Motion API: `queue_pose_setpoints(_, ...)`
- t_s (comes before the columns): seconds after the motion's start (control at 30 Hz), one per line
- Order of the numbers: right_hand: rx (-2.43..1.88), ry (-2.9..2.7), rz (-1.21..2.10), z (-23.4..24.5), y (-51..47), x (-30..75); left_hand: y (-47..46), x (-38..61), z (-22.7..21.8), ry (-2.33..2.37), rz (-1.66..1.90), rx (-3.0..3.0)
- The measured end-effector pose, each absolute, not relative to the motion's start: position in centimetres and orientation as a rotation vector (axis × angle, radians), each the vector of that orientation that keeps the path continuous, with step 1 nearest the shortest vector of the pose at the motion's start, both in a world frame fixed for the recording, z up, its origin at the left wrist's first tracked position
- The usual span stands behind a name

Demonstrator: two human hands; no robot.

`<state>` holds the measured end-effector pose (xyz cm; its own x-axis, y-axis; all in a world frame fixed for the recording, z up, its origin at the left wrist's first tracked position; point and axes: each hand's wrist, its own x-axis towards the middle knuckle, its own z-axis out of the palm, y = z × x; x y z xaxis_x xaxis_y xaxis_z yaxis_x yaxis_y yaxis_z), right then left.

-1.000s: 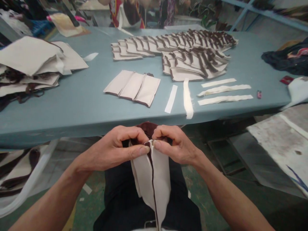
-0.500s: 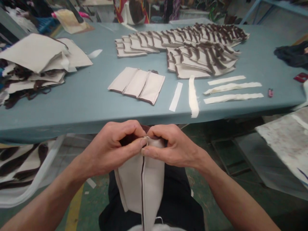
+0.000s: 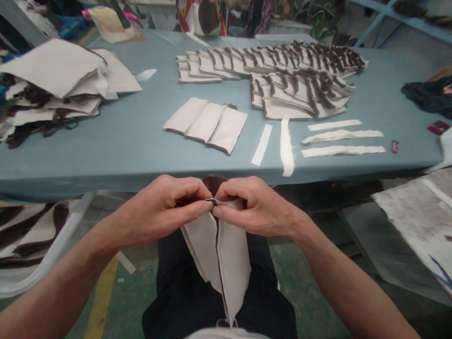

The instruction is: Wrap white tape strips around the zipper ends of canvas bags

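Both of my hands pinch the top edge of a beige fabric piece with dark brown trim, held over my lap below the table's front edge. My left hand grips the left side, its thumb and fingers closed on the cloth. My right hand grips the right side the same way, and the two thumbs nearly touch at the brown seam. The cloth hangs down in two panels toward my waist. A brown part of the piece shows behind my fingers.
On the blue table lie three folded beige pieces, several white strips and two fanned rows of trimmed pieces. A loose fabric heap sits at the left. Dark cloth lies far right. A person stands across the table.
My hands stay pinched on the fabric's top edge, working it slightly. The hanging panels have shifted a little, and the view has tipped a bit.
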<state>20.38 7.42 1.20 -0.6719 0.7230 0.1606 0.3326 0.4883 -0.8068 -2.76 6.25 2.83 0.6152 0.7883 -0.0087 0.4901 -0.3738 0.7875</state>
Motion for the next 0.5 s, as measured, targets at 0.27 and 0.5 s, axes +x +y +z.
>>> queue_pose_setpoints(0.27, -0.894, -2.308, 1.072, 1.5, 8.2, 20.3, 6.1, -2.5, 3.1, 1.047, 0.474, 2.145)
queue_pose_setpoints(0.5, -0.904, -2.375, 0.926, 0.6, 8.8, 20.8, 6.3, -1.7, 2.6, 1.055, 0.361, 2.163)
